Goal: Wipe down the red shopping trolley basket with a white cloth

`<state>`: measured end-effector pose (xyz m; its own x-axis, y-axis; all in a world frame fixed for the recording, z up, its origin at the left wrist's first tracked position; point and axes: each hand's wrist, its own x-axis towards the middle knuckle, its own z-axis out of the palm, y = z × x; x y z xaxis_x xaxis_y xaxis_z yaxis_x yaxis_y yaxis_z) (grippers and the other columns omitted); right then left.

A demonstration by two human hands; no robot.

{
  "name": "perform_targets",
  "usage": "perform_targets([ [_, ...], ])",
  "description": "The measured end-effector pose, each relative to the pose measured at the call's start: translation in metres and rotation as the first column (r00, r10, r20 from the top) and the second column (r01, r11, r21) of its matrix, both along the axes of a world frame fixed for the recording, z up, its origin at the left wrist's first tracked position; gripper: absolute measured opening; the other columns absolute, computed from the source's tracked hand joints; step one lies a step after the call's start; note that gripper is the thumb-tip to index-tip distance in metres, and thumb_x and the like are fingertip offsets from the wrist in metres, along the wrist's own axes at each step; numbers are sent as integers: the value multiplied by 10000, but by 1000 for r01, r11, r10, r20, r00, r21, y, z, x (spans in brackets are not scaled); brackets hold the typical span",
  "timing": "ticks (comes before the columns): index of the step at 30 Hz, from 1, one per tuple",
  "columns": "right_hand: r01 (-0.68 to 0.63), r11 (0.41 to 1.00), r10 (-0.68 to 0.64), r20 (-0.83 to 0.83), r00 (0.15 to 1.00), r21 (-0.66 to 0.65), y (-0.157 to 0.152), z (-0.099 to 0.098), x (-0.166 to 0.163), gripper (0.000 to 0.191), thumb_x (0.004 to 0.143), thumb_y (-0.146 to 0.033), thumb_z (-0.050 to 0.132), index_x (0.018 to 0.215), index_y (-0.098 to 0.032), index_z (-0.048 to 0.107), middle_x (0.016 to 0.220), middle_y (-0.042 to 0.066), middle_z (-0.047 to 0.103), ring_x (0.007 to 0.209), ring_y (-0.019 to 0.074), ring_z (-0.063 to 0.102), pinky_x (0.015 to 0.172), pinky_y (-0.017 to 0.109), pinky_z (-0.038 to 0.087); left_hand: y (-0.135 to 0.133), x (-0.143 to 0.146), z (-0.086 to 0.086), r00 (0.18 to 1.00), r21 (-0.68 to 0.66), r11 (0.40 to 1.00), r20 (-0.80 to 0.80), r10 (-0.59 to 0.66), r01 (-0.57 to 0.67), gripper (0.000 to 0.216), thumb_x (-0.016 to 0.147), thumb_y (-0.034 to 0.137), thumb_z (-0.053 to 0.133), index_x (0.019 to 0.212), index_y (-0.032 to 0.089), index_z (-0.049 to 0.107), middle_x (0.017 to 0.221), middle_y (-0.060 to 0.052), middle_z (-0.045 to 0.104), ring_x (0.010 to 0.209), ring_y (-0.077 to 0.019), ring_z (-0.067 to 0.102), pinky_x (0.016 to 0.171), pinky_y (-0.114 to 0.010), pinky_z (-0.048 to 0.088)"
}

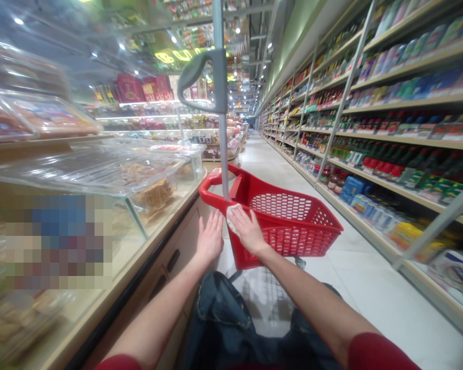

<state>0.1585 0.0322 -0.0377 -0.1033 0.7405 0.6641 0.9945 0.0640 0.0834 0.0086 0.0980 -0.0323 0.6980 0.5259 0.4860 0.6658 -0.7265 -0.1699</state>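
Take 12 o'clock as straight ahead of you. The red basket [293,240] stands in front of you from 12 to 1 o'clock, upright, with perforated walls and a castor [300,262] showing below its far side. Its near end faces you at 12 o'clock, where the rim [218,201] curves into a looped handle.

Your right hand [248,231] is at that near end. Its fingers are almost straight, slightly parted, and laid over a white cloth [230,220], which they hold pressed against the rim (the thumb is hidden from view).

Your left hand [211,237] is just beside it, on its 9 o'clock side. This hand is opened out with fingers extended and pointing to 12 o'clock; nothing shows in its grasp. You cannot tell whether its palm side touches the basket.

A grey pole [224,149] rises at the near end of the basket and carries a grey loop grip [220,82], whose opening extends toward 9 o'clock.

From 9 to 11 o'clock, a display counter [185,218] runs alongside you, bearing clear covers [88,169] over baked goods [154,194]. From 1 to 3 o'clock, long shelving [412,192] holds bottles and packets in rows. Your knees, in blue jeans [224,303], are bent at 6 o'clock, below your hands.
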Motion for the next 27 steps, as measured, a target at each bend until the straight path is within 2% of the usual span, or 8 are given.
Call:
perform_targets([
  [4, -21, 989, 26, 33, 999, -146, -5, -38, 3, 435, 858, -109, 354, 1271, -220, 435, 1342, 65, 421, 1272, 211, 316, 1019, 517, 227, 0, -3, -11, 1000, -16, 1000, -30, -2, 1, 644, 713, 151, 384, 1348, 106, 292, 1443, -111, 215, 1335, -234, 169, 1069, -522, 85],
  [6, -40, 989, 44, 29, 999, -141, -9, -42, 2, 422, 861, -121, 358, 1259, -224, 449, 1334, 61, 433, 1266, 203, 328, 1023, 505, 225, -2, -3, -13, 999, -18, 1000, -38, -5, 5, 634, 720, 145, 374, 1349, 110, 294, 1438, -111, 235, 1335, -231, 170, 1071, -515, 91],
  [8, -62, 996, 63, 12, 998, -64, -11, -31, 0, 436, 852, -122, 368, 1272, -219, 436, 1340, 64, 426, 1284, 193, 293, 1040, 489, 194, -4, -2, -12, 999, -19, 1000, -40, -9, 8, 649, 712, 140, 378, 1353, 107, 282, 1436, -110, 241, 1335, -232, 167, 1070, -518, 95],
  [12, -49, 992, 56, -55, 997, 117, -6, 10, -5, 521, 808, -70, 369, 1313, -197, 381, 1371, 73, 382, 1326, 170, 184, 1063, 466, 132, -5, 1, 0, 1000, -4, 1000, -25, -10, 10, 700, 680, 144, 405, 1361, 98, 251, 1445, -107, 216, 1338, -237, 154, 1066, -530, 97],
  [15, 1, 989, 15, -106, 994, 149, 0, 27, -3, 559, 779, -38, 358, 1314, -198, 378, 1381, 68, 368, 1322, 165, 195, 1063, 461, 132, 1, 3, 15, 1000, 34, 999, 26, 8, -9, 700, 676, 150, 411, 1356, 86, 258, 1448, -120, 199, 1341, -245, 138, 1062, -533, 104],
  [20, 84, 992, -65, -182, 981, 96, 8, 30, 4, 578, 765, -44, 353, 1321, -202, 363, 1379, 72, 370, 1302, 185, 248, 1045, 485, 161, 20, 10, 46, 993, 72, 996, 109, 47, -55, 692, 684, 171, 412, 1350, 59, 261, 1450, -142, 179, 1341, -265, 129, 1051, -559, 85],
  [23, 103, 995, -100, -197, 975, 8, 8, 28, 10, 599, 765, -35, 332, 1333, -225, 336, 1373, 65, 381, 1263, 187, 320, 1029, 501, 189, 29, 19, 61, 993, 67, 996, 108, 51, -58, 616, 713, 193, 416, 1312, 73, 341, 1416, -154, 282, 1326, -289, 172, 1041, -577, 83],
  [27, 177, 984, -180, -189, 965, -33, -10, 15, 36, 616, 757, -18, 321, 1331, -241, 333, 1368, 60, 392, 1239, 191, 347, 1014, 500, 215, 28, 30, 69, 994, 75, 997, 105, 10, -18, 489, 765, 265, 441, 1226, 101, 448, 1309, -168, 440, 1276, -297, 280, 1035, -577, 92],
])
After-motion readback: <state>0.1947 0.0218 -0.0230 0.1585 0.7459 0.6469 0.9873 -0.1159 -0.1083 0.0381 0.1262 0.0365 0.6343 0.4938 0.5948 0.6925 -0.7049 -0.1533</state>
